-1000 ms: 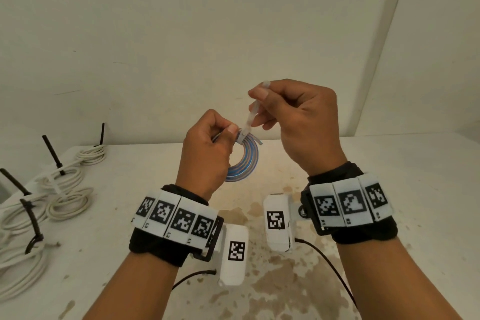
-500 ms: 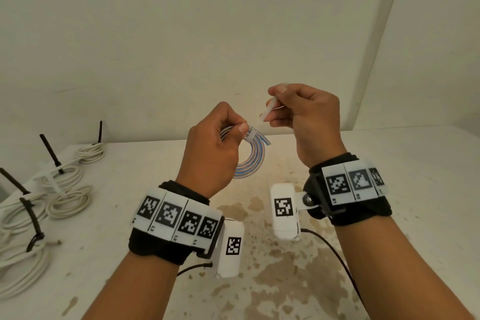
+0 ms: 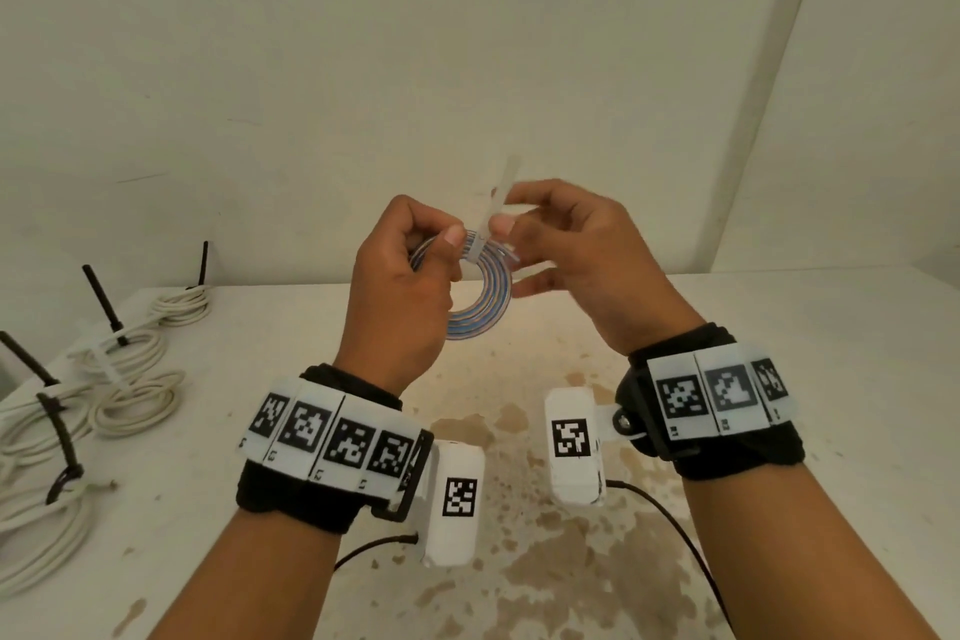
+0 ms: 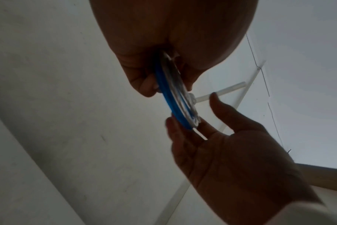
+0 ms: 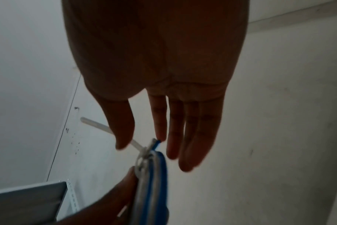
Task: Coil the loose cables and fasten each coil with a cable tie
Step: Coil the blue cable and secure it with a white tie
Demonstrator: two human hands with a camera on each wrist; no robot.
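Blue-and-white cable coil [image 3: 480, 307] stands on edge in mid-air above the table — a clear cable tie [image 3: 498, 203] cinched round its top, tail pointing up

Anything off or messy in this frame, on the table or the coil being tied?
Brown blotchy stains spread over the white table beneath both wrists, like dried spills. On the blue coil, a short loose cable end pokes out past the cable tie instead of lying in the loops. The white coils at left look neatly tied.

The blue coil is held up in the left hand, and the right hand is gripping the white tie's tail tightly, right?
Not quite: the right hand is open, fingers straight beside the tie's tail, as the right wrist view shows. The left hand does hold the blue coil.
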